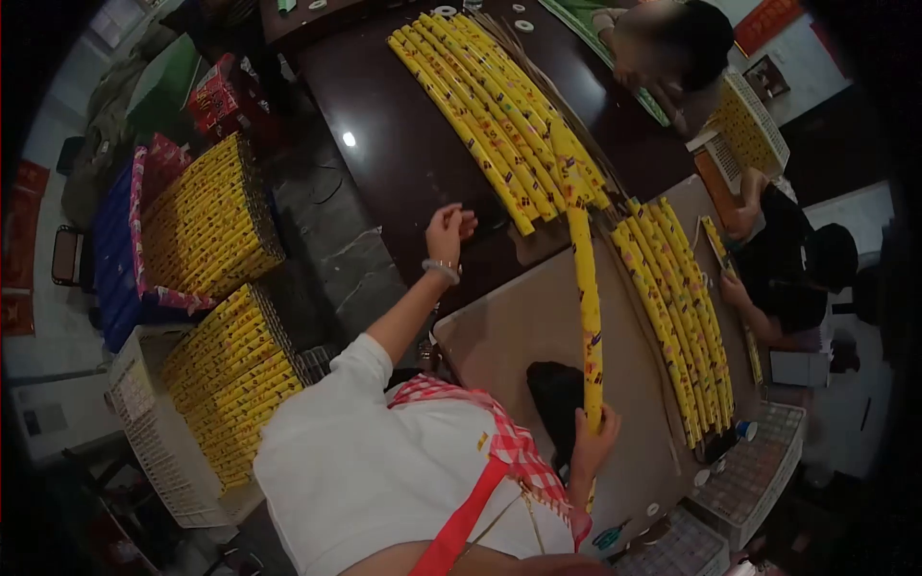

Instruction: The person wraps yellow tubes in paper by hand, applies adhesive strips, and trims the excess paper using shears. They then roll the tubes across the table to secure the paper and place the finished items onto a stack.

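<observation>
My right hand (595, 440) is closed around the lower part of a long yellow printed tube (586, 317). This tube points away from me, and its far end overlaps a row of similar yellow tubes (480, 106) on the dark table. Over the table's left edge, my left hand (449, 235) is held out with loosely bent fingers and nothing in it. To the right of the held tube lies a second group of yellow tubes (672, 326) on the brown tabletop (509, 336).
Two white-walled crates (154, 432) and a blue pink-edged bin (115, 250) at left hold stacked yellow tubes. Across the table, one person (788, 250) handles a tube and another (672, 48) leans in. Scissors (611, 535) and tape rolls (653, 509) lie near the front edge.
</observation>
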Demonstrator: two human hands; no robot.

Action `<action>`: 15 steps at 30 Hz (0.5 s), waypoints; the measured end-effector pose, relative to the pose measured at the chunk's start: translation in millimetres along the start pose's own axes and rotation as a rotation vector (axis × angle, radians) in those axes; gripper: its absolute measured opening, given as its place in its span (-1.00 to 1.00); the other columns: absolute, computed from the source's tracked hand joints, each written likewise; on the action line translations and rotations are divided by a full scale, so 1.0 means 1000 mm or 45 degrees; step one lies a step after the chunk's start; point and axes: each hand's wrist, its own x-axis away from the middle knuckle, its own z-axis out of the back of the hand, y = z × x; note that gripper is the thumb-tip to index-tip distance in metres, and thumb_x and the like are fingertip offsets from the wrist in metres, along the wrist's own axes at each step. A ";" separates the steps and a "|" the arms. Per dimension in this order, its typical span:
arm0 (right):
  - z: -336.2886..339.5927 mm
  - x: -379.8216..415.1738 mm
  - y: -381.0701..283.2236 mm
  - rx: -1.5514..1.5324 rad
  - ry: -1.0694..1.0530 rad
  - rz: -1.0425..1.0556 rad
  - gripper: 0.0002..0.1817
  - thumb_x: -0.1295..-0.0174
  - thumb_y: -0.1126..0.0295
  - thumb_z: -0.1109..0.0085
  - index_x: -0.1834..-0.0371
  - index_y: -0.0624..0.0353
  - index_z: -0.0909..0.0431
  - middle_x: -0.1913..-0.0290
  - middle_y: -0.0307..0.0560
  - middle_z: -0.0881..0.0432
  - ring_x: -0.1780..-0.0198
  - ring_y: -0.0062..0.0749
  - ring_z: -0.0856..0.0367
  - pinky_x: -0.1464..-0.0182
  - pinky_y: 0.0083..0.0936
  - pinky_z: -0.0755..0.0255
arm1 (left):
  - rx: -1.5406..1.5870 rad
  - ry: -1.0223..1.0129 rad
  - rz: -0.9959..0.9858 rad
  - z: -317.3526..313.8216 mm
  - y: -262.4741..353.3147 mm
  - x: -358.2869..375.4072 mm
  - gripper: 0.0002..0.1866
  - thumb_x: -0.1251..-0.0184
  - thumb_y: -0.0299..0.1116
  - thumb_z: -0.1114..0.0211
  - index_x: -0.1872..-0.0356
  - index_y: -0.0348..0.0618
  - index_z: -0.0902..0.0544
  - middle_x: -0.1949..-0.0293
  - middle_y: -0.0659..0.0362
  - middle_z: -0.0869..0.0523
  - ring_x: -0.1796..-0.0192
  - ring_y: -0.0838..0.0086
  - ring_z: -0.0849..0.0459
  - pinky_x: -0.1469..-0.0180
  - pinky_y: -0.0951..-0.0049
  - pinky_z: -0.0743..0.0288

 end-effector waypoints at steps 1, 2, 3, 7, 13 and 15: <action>-0.011 -0.034 0.001 0.078 0.004 0.134 -0.64 0.03 0.45 -0.25 0.13 0.25 -0.42 0.18 -0.02 -0.44 0.12 -0.20 -0.45 0.11 -0.43 -0.35 | -0.045 0.011 -0.045 0.011 0.001 0.019 -0.76 -0.33 -0.37 0.00 0.05 -0.25 -0.44 0.28 0.10 -0.63 0.33 0.46 -0.64 0.31 0.56 -0.52; -0.024 -0.072 -0.009 0.011 -0.084 0.133 -0.64 -0.02 0.40 -0.22 0.12 0.26 -0.41 0.15 -0.03 -0.44 0.09 -0.19 -0.44 0.08 -0.41 -0.34 | -0.088 0.025 -0.090 0.023 0.002 0.037 -0.77 -0.33 -0.38 -0.01 0.07 -0.24 -0.45 0.31 0.12 -0.64 0.36 0.49 -0.63 0.32 0.55 -0.52; -0.040 -0.114 -0.024 -0.056 -0.177 0.135 -0.64 -0.06 0.34 -0.19 0.10 0.27 -0.40 0.13 -0.03 -0.43 0.06 -0.19 -0.43 0.06 -0.39 -0.33 | -0.140 0.133 -0.127 0.037 0.003 0.050 -0.79 -0.33 -0.39 -0.02 0.09 -0.24 -0.47 0.33 0.13 -0.63 0.36 0.51 -0.62 0.32 0.56 -0.52; -0.139 -0.264 -0.076 -0.047 -0.325 0.306 -0.59 -0.19 0.21 -0.06 -0.01 0.26 -0.39 0.00 0.01 -0.40 -0.02 -0.11 -0.39 -0.01 -0.29 -0.30 | -0.253 0.426 -0.178 0.122 0.001 0.085 -0.82 -0.32 -0.42 -0.02 0.14 -0.24 -0.50 0.36 0.15 -0.63 0.38 0.56 -0.60 0.32 0.59 -0.50; -0.268 -0.424 -0.148 0.193 -0.368 0.573 -0.53 -0.20 0.12 -0.03 -0.04 0.24 -0.40 -0.03 0.06 -0.41 -0.03 -0.08 -0.39 0.03 -0.23 -0.34 | -1.147 0.582 0.480 0.311 -0.056 0.144 -0.83 -0.22 -0.40 -0.09 0.23 -0.21 -0.54 0.35 0.08 -0.65 0.30 0.36 -0.63 0.21 0.40 -0.50; -0.292 -0.448 -0.164 0.160 -0.376 0.712 -0.60 -0.22 0.16 0.01 0.08 0.29 -0.48 0.14 0.08 -0.53 0.18 -0.08 -0.51 0.21 -0.30 -0.39 | -1.509 0.710 0.596 0.427 -0.154 0.202 -0.81 -0.19 -0.35 -0.10 0.27 -0.21 -0.57 0.33 0.06 -0.65 0.27 0.26 -0.63 0.16 0.32 -0.49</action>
